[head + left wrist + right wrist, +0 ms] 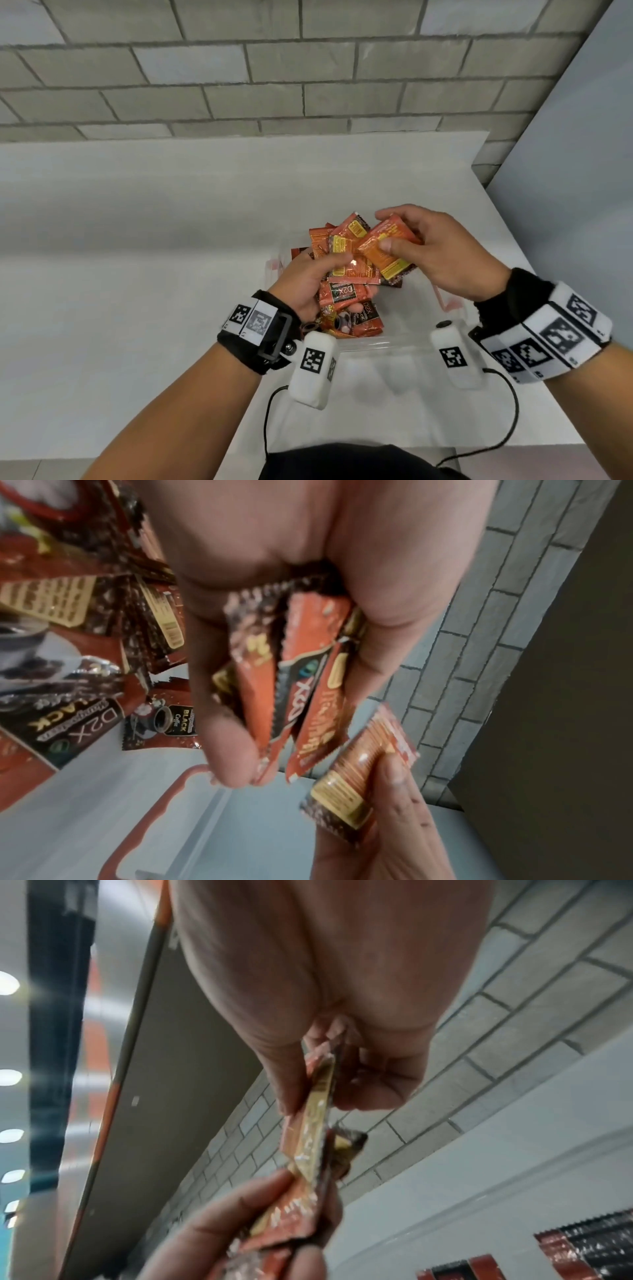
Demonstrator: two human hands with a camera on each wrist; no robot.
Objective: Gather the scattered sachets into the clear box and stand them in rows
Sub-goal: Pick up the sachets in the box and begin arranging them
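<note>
Over the clear box [394, 344] my left hand [346, 270] grips a fanned stack of orange and brown sachets [342, 240]. In the left wrist view the stack [260, 710] sits edge-on between the thumb and the curled fingers. My right hand [385, 230] pinches one orange sachet [395, 265] between thumb and fingers and holds it against the right side of the stack. The right wrist view shows that sachet [315, 1123] edge-on, touching those in the left hand. Several loose sachets [352, 318] lie jumbled in the box under my left hand.
The box stands on a white table [137, 240] near its right edge, with a red clasp [448, 301] on its right side. A grey brick wall [274, 68] runs behind the table. A grey panel [582, 171] stands on the right.
</note>
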